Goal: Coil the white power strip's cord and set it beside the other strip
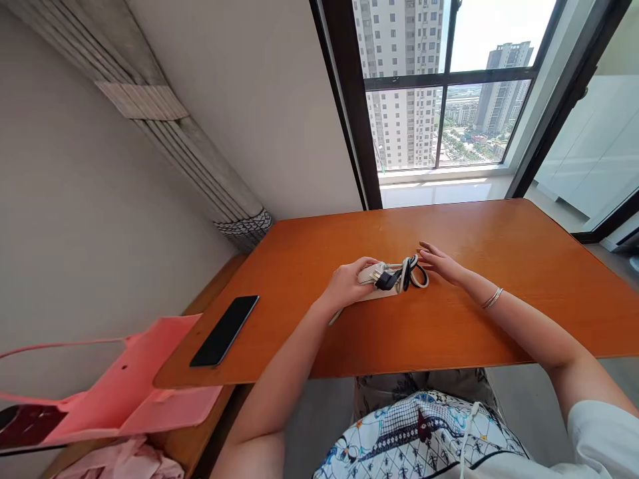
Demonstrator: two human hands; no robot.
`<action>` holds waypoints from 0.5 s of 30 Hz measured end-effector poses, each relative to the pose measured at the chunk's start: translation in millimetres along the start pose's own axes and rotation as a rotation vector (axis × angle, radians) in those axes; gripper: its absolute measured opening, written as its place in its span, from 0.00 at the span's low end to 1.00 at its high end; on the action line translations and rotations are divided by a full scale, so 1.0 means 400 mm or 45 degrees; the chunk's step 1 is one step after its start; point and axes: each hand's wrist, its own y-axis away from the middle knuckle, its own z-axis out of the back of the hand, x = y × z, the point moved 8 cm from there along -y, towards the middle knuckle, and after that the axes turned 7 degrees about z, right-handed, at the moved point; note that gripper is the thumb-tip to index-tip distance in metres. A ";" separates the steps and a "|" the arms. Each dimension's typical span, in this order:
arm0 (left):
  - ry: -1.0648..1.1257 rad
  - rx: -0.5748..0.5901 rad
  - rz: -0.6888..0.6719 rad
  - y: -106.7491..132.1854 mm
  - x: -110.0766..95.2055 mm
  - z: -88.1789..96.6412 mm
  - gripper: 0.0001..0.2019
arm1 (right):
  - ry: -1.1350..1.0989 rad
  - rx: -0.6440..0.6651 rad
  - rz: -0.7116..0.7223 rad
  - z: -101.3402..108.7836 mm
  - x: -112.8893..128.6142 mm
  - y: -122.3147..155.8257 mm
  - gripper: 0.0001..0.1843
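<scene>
A broad orange-brown wooden table [499,266] fills mid-frame. A pink open bag [124,392] sits lower left, a black smartphone [224,330] beside it. At centre, the left hand [349,283] grips a white power strip [375,279]; the right hand [440,264], open, touches its coiled cable [415,273].

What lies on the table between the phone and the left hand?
Nothing: in the head view only bare table runs from the phone to the left hand, which rests on a power strip.
</scene>
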 end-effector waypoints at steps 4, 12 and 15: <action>-0.039 0.017 0.002 -0.026 0.005 0.003 0.23 | -0.291 0.248 -0.035 -0.056 -0.009 0.010 0.28; -0.038 0.487 -0.193 -0.066 -0.004 0.002 0.28 | -0.165 0.053 0.229 -0.015 0.026 0.025 0.23; -0.083 0.626 -0.253 -0.069 -0.038 0.006 0.35 | -0.008 0.024 0.313 -0.011 0.041 0.031 0.23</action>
